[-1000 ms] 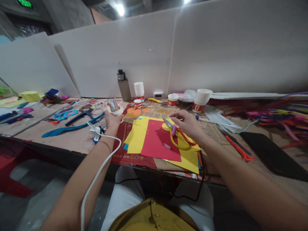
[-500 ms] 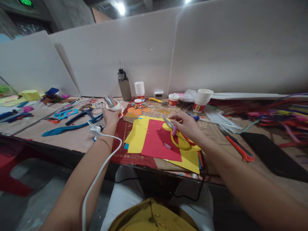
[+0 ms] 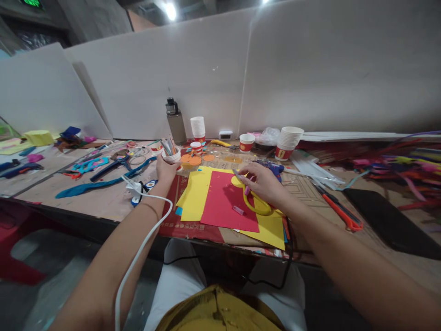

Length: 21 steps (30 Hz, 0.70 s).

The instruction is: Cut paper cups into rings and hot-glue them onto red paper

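Observation:
My left hand [image 3: 165,169] is closed round a white paper cup [image 3: 171,157] full of pens or sticks, held just above the table's left-centre. My right hand [image 3: 262,183] is closed on a small purple marker [image 3: 247,188] over a pair of yellow-handled scissors [image 3: 253,198]. The scissors lie on a stack of coloured paper: a red sheet [image 3: 223,202] on top of yellow sheets [image 3: 196,195]. A small clear purple cap [image 3: 238,210] rests on the red sheet.
A grey bottle [image 3: 175,122], stacks of paper cups [image 3: 198,127] [image 3: 288,141] and orange paper discs [image 3: 195,159] stand at the back. An orange knife [image 3: 339,211] and a black slab [image 3: 389,220] lie right. Blue scraps [image 3: 99,182] litter the left. A white cable [image 3: 144,239] crosses my left arm.
My left hand has lifted the cup of pens and carried it slightly right. My right hand has dropped closer to the scissors with its fingers curled in.

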Each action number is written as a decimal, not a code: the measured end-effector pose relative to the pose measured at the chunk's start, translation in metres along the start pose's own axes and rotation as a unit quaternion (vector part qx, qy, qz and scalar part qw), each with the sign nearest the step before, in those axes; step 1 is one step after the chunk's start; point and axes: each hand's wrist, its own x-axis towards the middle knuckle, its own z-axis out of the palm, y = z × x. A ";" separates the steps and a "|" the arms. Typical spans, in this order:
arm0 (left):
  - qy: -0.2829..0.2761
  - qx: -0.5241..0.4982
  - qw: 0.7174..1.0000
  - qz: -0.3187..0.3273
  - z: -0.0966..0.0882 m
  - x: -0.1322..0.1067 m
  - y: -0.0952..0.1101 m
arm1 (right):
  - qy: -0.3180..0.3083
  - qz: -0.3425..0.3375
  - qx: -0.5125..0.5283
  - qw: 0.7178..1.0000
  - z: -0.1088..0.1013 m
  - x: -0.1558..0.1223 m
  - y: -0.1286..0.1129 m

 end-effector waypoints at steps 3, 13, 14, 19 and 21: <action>0.005 -0.007 1.000 0.004 0.001 -0.002 0.001 | -0.008 0.001 0.002 1.000 0.001 0.000 0.000; -0.008 0.002 1.000 -0.015 0.004 -0.005 -0.001 | -0.005 -0.007 -0.012 1.000 0.002 -0.001 0.002; -0.009 0.004 1.000 -0.018 0.004 -0.006 -0.001 | -0.007 -0.006 -0.010 1.000 0.002 -0.001 0.002; -0.014 0.000 1.000 0.014 0.002 -0.011 0.003 | -0.014 -0.007 -0.015 1.000 0.002 -0.001 0.003; -0.019 0.003 1.000 0.020 0.002 -0.013 0.005 | -0.014 -0.016 -0.020 1.000 0.002 -0.001 0.004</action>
